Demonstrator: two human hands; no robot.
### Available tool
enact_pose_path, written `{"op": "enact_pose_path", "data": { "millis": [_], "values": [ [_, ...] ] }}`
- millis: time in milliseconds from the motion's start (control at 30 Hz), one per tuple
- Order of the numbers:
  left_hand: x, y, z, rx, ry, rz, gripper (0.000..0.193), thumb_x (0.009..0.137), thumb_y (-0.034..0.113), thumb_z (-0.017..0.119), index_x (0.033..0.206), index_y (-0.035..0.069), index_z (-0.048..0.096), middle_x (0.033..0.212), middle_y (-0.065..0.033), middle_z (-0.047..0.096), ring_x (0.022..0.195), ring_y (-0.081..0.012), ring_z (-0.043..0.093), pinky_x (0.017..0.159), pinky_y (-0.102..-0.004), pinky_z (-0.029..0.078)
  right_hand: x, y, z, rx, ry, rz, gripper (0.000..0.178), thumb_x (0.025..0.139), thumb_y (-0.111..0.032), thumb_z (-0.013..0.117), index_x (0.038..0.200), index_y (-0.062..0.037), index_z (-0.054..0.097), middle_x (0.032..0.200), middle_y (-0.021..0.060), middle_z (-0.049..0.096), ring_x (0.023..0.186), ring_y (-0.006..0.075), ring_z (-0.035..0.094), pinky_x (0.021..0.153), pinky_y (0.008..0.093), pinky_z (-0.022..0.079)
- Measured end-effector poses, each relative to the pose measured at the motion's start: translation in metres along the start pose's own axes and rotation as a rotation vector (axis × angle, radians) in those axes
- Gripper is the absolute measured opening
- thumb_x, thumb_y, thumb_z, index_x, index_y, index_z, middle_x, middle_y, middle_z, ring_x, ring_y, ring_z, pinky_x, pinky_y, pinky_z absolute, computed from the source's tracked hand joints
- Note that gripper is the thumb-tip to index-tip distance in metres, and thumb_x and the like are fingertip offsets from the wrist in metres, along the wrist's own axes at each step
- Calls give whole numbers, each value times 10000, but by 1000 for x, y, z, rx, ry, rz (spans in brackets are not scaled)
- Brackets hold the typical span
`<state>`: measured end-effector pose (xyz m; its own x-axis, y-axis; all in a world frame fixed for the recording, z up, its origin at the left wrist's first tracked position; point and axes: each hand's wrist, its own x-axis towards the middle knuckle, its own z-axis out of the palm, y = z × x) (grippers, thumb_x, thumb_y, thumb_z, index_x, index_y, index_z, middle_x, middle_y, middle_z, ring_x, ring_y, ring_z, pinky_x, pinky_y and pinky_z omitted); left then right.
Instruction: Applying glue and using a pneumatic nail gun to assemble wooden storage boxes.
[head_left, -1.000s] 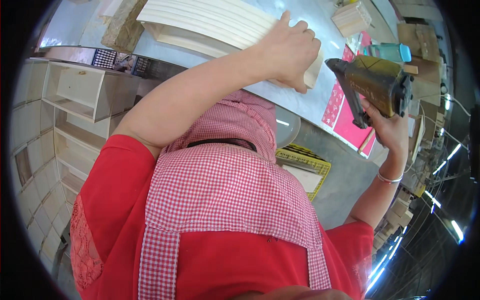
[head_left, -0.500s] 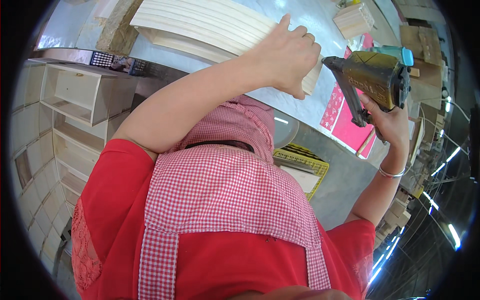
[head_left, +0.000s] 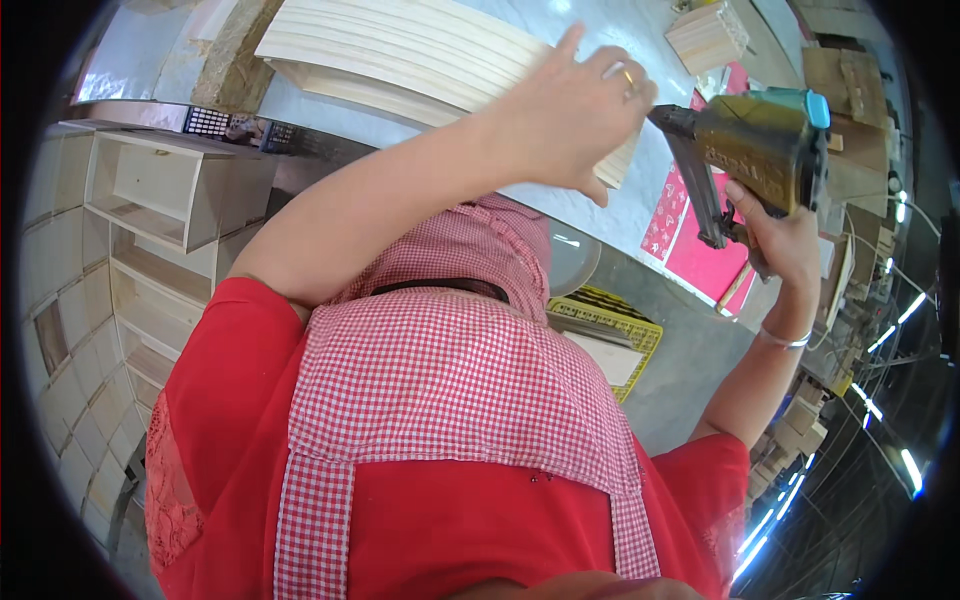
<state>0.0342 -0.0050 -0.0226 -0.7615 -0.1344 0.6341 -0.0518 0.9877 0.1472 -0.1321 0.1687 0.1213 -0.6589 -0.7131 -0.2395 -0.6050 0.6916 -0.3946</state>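
A long pale wooden box (head_left: 400, 50) lies on the worktop, its grooved side facing up. Over its right end is my left hand (head_left: 580, 120), fingers spread and slightly blurred; whether it still touches the wood I cannot tell. My right hand (head_left: 780, 240) grips a nail gun (head_left: 750, 150) with a dark yellowish body and a teal cap. The gun's nose points left, close to my left fingertips and the box's right end.
Another wooden block-like piece (head_left: 708, 38) sits at the far right of the worktop (head_left: 560, 205). Pink sheets (head_left: 705, 245) lie near its front edge. Below stands a yellow crate (head_left: 640, 355) with flat boards. Several open wooden boxes (head_left: 150, 180) are stacked at the left.
My left hand has shifted slightly right and its fingers have spread more. The nail gun has moved a little to the right. The box has hardly moved.
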Motion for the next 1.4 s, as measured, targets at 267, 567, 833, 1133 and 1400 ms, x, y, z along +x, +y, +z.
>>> {"op": "enact_pose_path", "data": {
  "millis": [267, 567, 833, 1133, 1400],
  "values": [
    [-122, -25, -27, -224, -403, -117, 507, 805, 385, 723, 1158, 40, 607, 1130, -172, 607, 1061, -320, 588, 925, -444, 478, -47, 68, 7, 159, 96, -72, 431, 826, -69, 773, 1199, 33, 584, 1092, 88, 684, 944, 147, 654, 818, 306, 536],
    [-109, -75, 11, -380, -648, -440, 679, 849, 525, 655, 1280, 5, 583, 1311, -230, 578, 1255, -377, 525, 1055, -450, 414, -114, 108, 12, 278, 252, 140, 331, 848, -99, 763, 1125, 3, 613, 899, 38, 626, 704, 83, 549, 587, 253, 447],
    [-65, 38, 49, -384, -85, -28, 487, 800, 362, 749, 1130, 19, 650, 1216, -187, 644, 1059, -338, 637, 923, -444, 495, -116, 56, -10, 190, 249, 242, 272, 860, -185, 775, 1030, -16, 646, 669, -20, 565, 462, 42, 422, 416, 223, 295],
    [-82, -107, -17, -1650, 55, -713, 352, 958, 263, 628, 1222, 30, 624, 1090, 5, 668, 765, -56, 560, 708, -227, 470, -83, 72, -11, 87, 246, 12, 338, 848, -210, 796, 1083, -18, 647, 720, -30, 594, 507, 30, 430, 456, 213, 303],
    [-48, -137, 40, -2057, -578, -751, 305, 992, 303, 596, 1108, 24, 638, 828, 49, 571, 613, -32, 462, 553, -177, 391, -50, 32, -8, -80, 150, -389, 432, 813, -155, 827, 1160, 8, 628, 871, 15, 658, 588, 55, 513, 498, 213, 383]
  ]
}}
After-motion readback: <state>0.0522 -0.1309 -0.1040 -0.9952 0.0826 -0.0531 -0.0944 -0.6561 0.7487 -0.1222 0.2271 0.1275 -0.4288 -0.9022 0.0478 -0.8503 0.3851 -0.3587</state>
